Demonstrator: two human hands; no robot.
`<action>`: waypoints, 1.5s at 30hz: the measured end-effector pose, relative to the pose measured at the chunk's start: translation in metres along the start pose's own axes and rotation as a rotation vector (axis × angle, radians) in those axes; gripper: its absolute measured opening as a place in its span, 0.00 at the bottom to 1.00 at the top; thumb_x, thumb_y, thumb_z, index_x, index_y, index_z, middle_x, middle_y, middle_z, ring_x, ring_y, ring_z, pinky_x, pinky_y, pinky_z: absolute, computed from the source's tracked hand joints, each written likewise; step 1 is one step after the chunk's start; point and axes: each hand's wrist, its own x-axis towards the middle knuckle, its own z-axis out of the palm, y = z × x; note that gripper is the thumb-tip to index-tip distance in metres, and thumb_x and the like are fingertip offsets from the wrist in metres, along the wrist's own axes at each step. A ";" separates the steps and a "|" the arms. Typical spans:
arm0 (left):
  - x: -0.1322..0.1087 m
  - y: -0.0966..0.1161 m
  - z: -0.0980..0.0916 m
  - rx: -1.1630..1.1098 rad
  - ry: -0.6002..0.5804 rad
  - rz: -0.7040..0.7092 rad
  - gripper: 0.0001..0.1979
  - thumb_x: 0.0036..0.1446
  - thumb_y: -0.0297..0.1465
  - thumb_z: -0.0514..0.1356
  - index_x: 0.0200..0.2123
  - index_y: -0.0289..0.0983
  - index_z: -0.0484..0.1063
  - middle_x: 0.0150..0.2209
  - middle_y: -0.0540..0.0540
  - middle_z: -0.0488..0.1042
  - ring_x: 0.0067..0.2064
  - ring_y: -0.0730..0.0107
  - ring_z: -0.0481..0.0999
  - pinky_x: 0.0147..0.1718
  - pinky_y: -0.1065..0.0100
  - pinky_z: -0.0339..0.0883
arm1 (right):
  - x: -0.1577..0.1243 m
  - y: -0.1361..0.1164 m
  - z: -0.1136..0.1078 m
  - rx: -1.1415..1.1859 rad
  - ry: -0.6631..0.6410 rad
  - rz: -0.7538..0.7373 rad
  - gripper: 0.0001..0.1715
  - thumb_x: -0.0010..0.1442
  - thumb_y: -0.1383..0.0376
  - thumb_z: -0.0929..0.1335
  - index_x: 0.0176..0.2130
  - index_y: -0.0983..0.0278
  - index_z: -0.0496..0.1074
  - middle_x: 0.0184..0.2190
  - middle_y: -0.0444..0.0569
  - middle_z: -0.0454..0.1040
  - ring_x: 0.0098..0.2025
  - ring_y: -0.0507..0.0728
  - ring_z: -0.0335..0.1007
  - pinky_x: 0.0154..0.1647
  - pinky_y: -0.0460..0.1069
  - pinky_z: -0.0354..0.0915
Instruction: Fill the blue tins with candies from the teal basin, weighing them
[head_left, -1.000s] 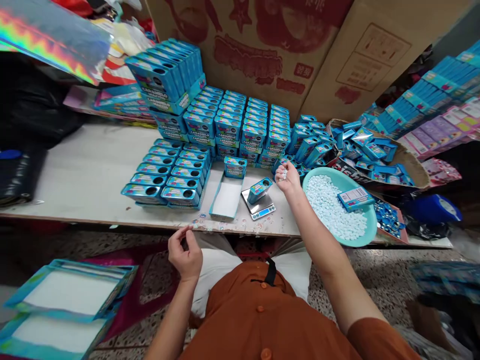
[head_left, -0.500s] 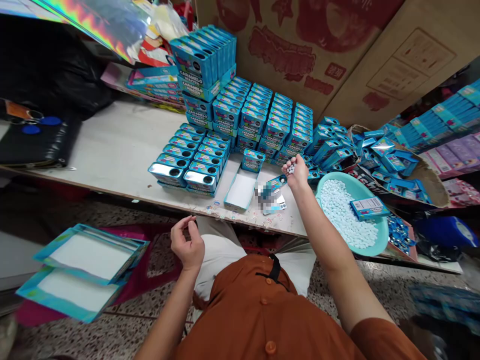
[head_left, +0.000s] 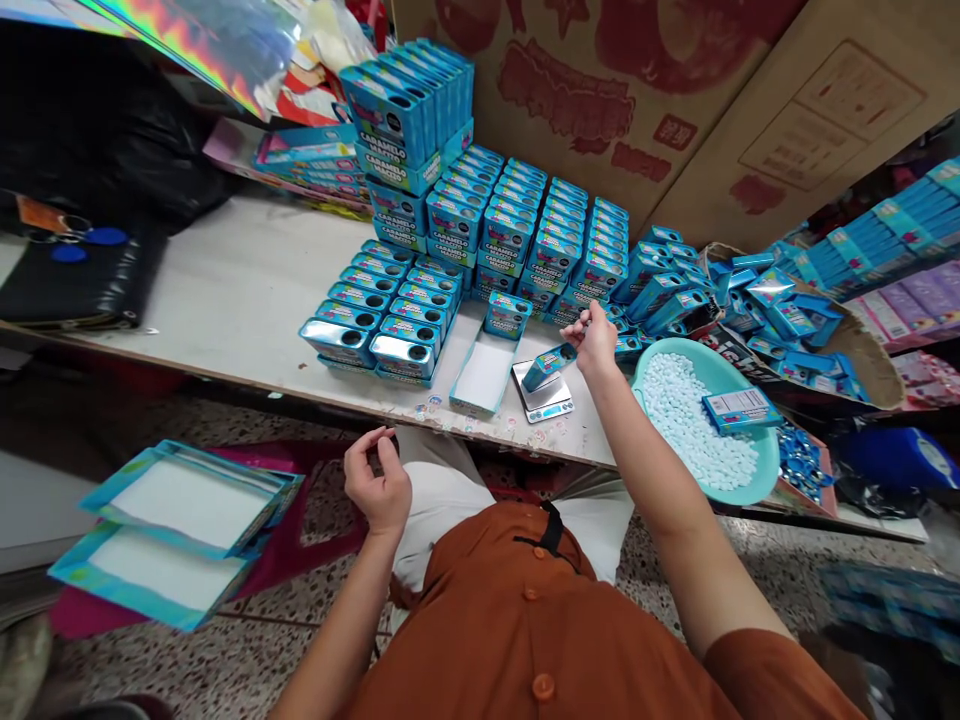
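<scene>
My right hand (head_left: 592, 345) is curled at the upper end of a blue candy box (head_left: 549, 368), with small pale candies partly visible in its fingers. That box lies tilted on a small silver digital scale (head_left: 546, 402). Over my lap, my left hand (head_left: 379, 482) hangs with loosely bent fingers, thumb apart, holding nothing. Between the hands is a white-lined display tray (head_left: 480, 375) with one blue box (head_left: 507, 315) standing at its far end. To the right, a turquoise basin (head_left: 766, 465) contains pale candies (head_left: 686, 420) and another blue box (head_left: 741, 410).
Filled trays of blue boxes (head_left: 379, 310) stand left of the display tray, with taller stacks (head_left: 510, 225) behind. A large cardboard carton (head_left: 570, 110) rises at the back. Loose boxes fill an open carton (head_left: 874, 385) at right. Flat trays (head_left: 180, 500) rest on a magenta stool (head_left: 322, 545).
My right hand has turned and closed more over its candies, near the box on the scale. My left hand stays nearly still. The view has shifted slightly.
</scene>
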 end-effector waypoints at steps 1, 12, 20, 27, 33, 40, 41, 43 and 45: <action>0.000 0.001 0.000 -0.002 -0.002 -0.001 0.12 0.63 0.35 0.54 0.44 0.34 0.71 0.40 0.41 0.76 0.44 0.66 0.75 0.48 0.61 0.67 | -0.001 0.000 0.000 -0.001 0.000 0.003 0.21 0.64 0.57 0.62 0.22 0.61 0.59 0.10 0.35 0.58 0.14 0.47 0.61 0.22 0.43 0.70; 0.001 0.013 0.002 -0.040 -0.010 0.014 0.12 0.63 0.34 0.54 0.43 0.34 0.70 0.38 0.42 0.76 0.42 0.68 0.76 0.44 0.64 0.69 | 0.000 -0.026 -0.036 0.201 0.006 0.085 0.23 0.65 0.56 0.62 0.22 0.61 0.55 0.11 0.33 0.52 0.13 0.45 0.53 0.21 0.40 0.65; -0.007 0.019 0.009 -0.059 -0.089 -0.005 0.12 0.64 0.35 0.53 0.43 0.34 0.70 0.37 0.43 0.76 0.39 0.69 0.77 0.43 0.65 0.70 | -0.012 -0.044 -0.111 0.128 0.004 -0.083 0.26 0.62 0.53 0.66 0.20 0.61 0.55 0.11 0.33 0.49 0.13 0.45 0.48 0.16 0.41 0.60; -0.012 0.029 0.027 -0.060 -0.151 0.032 0.12 0.64 0.36 0.53 0.43 0.34 0.71 0.37 0.44 0.76 0.40 0.68 0.77 0.45 0.64 0.70 | -0.014 -0.048 -0.142 0.159 0.055 -0.087 0.25 0.63 0.53 0.66 0.22 0.61 0.55 0.12 0.34 0.48 0.14 0.45 0.49 0.15 0.41 0.58; -0.017 0.034 0.037 -0.089 -0.172 0.034 0.12 0.64 0.36 0.53 0.43 0.34 0.71 0.37 0.43 0.76 0.41 0.67 0.77 0.46 0.62 0.70 | 0.001 -0.042 -0.105 0.344 0.012 0.179 0.22 0.67 0.61 0.59 0.22 0.62 0.53 0.15 0.36 0.53 0.15 0.44 0.51 0.11 0.39 0.50; -0.014 0.026 0.026 -0.057 -0.159 -0.012 0.13 0.64 0.37 0.53 0.43 0.34 0.70 0.37 0.43 0.76 0.41 0.67 0.77 0.45 0.63 0.69 | 0.012 -0.019 -0.048 0.267 -0.031 0.235 0.18 0.66 0.60 0.61 0.26 0.63 0.63 0.18 0.41 0.67 0.22 0.47 0.67 0.24 0.41 0.67; -0.013 0.023 0.024 -0.048 -0.154 -0.014 0.13 0.64 0.37 0.53 0.43 0.34 0.71 0.37 0.43 0.76 0.41 0.67 0.77 0.45 0.63 0.69 | 0.011 -0.016 -0.042 0.248 -0.039 0.229 0.18 0.67 0.60 0.61 0.26 0.63 0.63 0.18 0.42 0.68 0.22 0.48 0.68 0.25 0.42 0.68; -0.011 0.018 0.021 -0.029 -0.143 -0.017 0.13 0.64 0.37 0.53 0.43 0.34 0.71 0.37 0.42 0.76 0.41 0.67 0.76 0.46 0.62 0.68 | 0.010 -0.012 -0.034 0.204 -0.058 0.210 0.20 0.67 0.59 0.60 0.26 0.64 0.65 0.18 0.43 0.69 0.23 0.49 0.70 0.27 0.43 0.69; -0.010 0.015 0.020 -0.007 -0.139 -0.023 0.13 0.64 0.37 0.53 0.43 0.34 0.71 0.37 0.42 0.76 0.42 0.66 0.76 0.47 0.61 0.68 | 0.008 -0.008 -0.029 0.151 -0.089 0.170 0.21 0.67 0.56 0.61 0.26 0.64 0.66 0.19 0.43 0.71 0.24 0.49 0.72 0.28 0.43 0.69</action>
